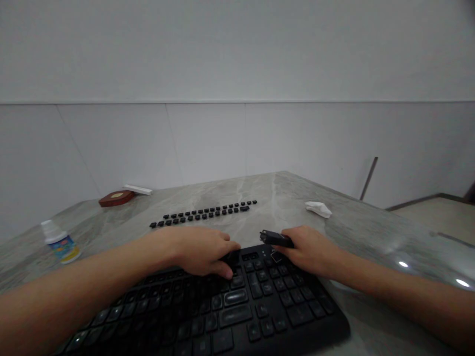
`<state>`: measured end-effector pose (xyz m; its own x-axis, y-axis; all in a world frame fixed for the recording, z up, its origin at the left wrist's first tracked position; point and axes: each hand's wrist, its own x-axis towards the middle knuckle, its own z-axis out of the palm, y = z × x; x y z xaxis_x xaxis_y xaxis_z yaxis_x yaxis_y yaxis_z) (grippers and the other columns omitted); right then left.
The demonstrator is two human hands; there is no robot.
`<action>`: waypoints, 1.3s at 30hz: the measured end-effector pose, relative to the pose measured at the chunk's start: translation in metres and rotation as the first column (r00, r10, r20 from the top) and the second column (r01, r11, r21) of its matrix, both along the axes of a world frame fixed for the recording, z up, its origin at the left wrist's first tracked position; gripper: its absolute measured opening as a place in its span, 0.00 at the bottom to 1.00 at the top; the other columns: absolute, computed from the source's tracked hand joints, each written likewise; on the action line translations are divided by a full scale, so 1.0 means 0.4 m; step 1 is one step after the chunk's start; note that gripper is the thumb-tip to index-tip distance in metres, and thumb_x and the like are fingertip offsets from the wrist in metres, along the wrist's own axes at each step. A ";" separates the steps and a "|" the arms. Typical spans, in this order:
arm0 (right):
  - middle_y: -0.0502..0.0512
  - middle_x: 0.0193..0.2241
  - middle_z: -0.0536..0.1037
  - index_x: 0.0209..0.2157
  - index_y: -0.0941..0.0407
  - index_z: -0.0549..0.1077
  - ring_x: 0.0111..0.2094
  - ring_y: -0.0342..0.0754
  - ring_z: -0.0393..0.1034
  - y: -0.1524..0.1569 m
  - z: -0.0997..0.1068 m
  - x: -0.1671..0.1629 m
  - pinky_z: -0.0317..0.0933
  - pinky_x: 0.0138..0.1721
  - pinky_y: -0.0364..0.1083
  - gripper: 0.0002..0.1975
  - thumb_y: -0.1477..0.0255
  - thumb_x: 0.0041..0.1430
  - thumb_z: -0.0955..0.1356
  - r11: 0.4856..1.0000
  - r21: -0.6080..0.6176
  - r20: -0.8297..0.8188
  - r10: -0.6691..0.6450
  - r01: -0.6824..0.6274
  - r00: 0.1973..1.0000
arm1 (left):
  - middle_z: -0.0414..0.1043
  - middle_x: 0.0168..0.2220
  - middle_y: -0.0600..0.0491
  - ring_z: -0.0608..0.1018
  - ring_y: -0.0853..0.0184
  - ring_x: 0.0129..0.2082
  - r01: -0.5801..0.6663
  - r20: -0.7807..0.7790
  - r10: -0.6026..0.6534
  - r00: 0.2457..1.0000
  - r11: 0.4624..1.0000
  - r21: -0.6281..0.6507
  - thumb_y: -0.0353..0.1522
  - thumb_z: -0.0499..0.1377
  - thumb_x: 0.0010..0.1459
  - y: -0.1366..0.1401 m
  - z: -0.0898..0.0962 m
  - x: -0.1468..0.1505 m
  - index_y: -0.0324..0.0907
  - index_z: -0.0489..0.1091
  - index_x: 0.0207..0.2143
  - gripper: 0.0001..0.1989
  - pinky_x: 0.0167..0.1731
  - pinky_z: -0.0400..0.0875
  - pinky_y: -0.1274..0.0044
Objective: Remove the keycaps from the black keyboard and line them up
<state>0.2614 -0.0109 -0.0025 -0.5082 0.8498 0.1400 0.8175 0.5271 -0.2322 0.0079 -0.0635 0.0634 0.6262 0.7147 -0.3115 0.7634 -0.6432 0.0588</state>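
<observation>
head view; left hand [202, 251] over keyboard [237, 301]

Countertop [284, 198]: passage between keycap rows [211, 214] and white wad [318, 209]; rows bar way beyond left hand [204, 249], bottle [62, 244] beyond left forearm [122, 274]; black tool [274, 239] in right hand [309, 249] narrows gap between hands

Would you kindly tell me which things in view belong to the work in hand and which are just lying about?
Part of the work, it seems:
keyboard, under the left hand
black tool, in the right hand
loose keycaps, in two rows

Apparently just lying about:
white-topped bottle
crumpled white wad
red-brown object
white strip
</observation>
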 end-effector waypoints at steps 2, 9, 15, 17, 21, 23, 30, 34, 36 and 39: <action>0.60 0.27 0.77 0.27 0.59 0.73 0.28 0.51 0.71 -0.005 0.009 -0.005 0.54 0.27 0.45 0.10 0.68 0.58 0.66 0.984 0.179 0.078 -0.015 0.001 0.997 | 0.77 0.41 0.43 0.78 0.59 0.40 -0.011 0.047 0.007 0.999 0.995 0.101 0.36 0.48 0.66 0.035 -0.038 0.002 0.39 0.73 0.48 0.17 0.42 0.70 0.71; 0.52 0.23 0.75 0.28 0.58 0.68 0.24 0.45 0.68 -0.044 -0.002 -0.059 0.52 0.26 0.44 0.10 0.69 0.63 0.66 0.819 0.392 -0.041 0.471 -0.419 0.881 | 0.76 0.30 0.45 0.77 0.60 0.32 -0.460 0.455 0.236 0.859 0.745 0.482 0.31 0.50 0.60 0.170 -0.178 0.061 0.38 0.74 0.32 0.13 0.35 0.69 0.73; 0.52 0.24 0.73 0.31 0.59 0.68 0.22 0.43 0.65 -0.051 -0.005 -0.086 0.51 0.24 0.43 0.13 0.69 0.69 0.60 0.595 0.416 0.022 0.750 -0.688 0.661 | 0.73 0.24 0.51 0.74 0.66 0.27 -0.429 0.517 0.154 0.842 0.774 0.467 0.31 0.53 0.58 0.180 -0.208 0.046 0.39 0.73 0.28 0.10 0.32 0.66 0.76; 0.52 0.24 0.73 0.31 0.59 0.68 0.23 0.43 0.64 -0.045 -0.006 -0.092 0.51 0.24 0.43 0.14 0.70 0.69 0.59 0.548 0.440 0.050 0.776 -0.711 0.629 | 0.69 0.20 0.54 0.70 0.70 0.22 -0.369 0.584 0.097 0.806 0.854 0.367 0.30 0.54 0.56 0.169 -0.203 0.034 0.38 0.73 0.26 0.09 0.29 0.63 0.79; 0.51 0.24 0.72 0.32 0.58 0.68 0.24 0.43 0.64 -0.030 -0.028 -0.098 0.53 0.26 0.43 0.09 0.72 0.66 0.61 0.583 0.390 -0.064 0.789 -0.713 0.611 | 0.64 0.19 0.58 0.66 0.73 0.20 -0.105 0.729 0.134 0.672 0.991 -0.085 0.31 0.57 0.52 0.159 -0.194 0.018 0.37 0.72 0.27 0.07 0.24 0.60 0.81; 0.50 0.24 0.71 0.35 0.57 0.67 0.23 0.42 0.63 -0.025 -0.037 -0.096 0.52 0.25 0.43 0.04 0.74 0.63 0.61 0.631 0.343 -0.124 0.765 -0.696 0.632 | 0.66 0.22 0.57 0.67 0.73 0.22 0.049 0.752 0.216 0.622 0.949 -0.313 0.34 0.61 0.49 0.162 -0.190 0.013 0.37 0.72 0.29 0.08 0.25 0.61 0.81; 0.44 0.20 0.63 0.31 0.54 0.59 0.18 0.40 0.53 -0.025 -0.026 -0.084 0.47 0.21 0.41 0.08 0.74 0.47 0.63 0.669 0.155 -0.273 0.736 -0.727 0.619 | 0.69 0.33 0.54 0.71 0.67 0.34 0.315 0.748 0.320 0.582 0.759 -0.570 0.37 0.69 0.43 0.172 -0.164 -0.002 0.39 0.71 0.30 0.14 0.38 0.66 0.75; 0.43 0.19 0.61 0.28 0.54 0.58 0.17 0.38 0.51 -0.025 -0.019 -0.082 0.45 0.20 0.40 0.08 0.72 0.44 0.64 0.620 0.141 -0.328 0.765 -0.772 0.554 | 0.68 0.38 0.53 0.70 0.66 0.39 0.337 0.733 0.279 0.620 0.749 -0.570 0.38 0.71 0.42 0.178 -0.158 -0.009 0.41 0.75 0.30 0.15 0.40 0.66 0.75; 0.42 0.18 0.61 0.28 0.54 0.58 0.17 0.38 0.50 -0.024 -0.019 -0.083 0.45 0.20 0.40 0.08 0.72 0.44 0.64 0.602 0.149 -0.332 0.778 -0.785 0.533 | 0.67 0.40 0.54 0.70 0.67 0.40 0.350 0.729 0.252 0.636 0.748 -0.563 0.38 0.71 0.43 0.182 -0.161 -0.011 0.42 0.75 0.30 0.14 0.40 0.65 0.76; 0.42 0.18 0.61 0.28 0.53 0.57 0.17 0.39 0.52 -0.021 -0.022 -0.084 0.46 0.20 0.40 0.09 0.70 0.44 0.64 0.573 0.154 -0.311 0.801 -0.805 0.511 | 0.66 0.41 0.55 0.69 0.69 0.39 0.356 0.722 0.224 0.654 0.752 -0.555 0.37 0.71 0.43 0.186 -0.166 -0.013 0.42 0.76 0.31 0.13 0.39 0.64 0.77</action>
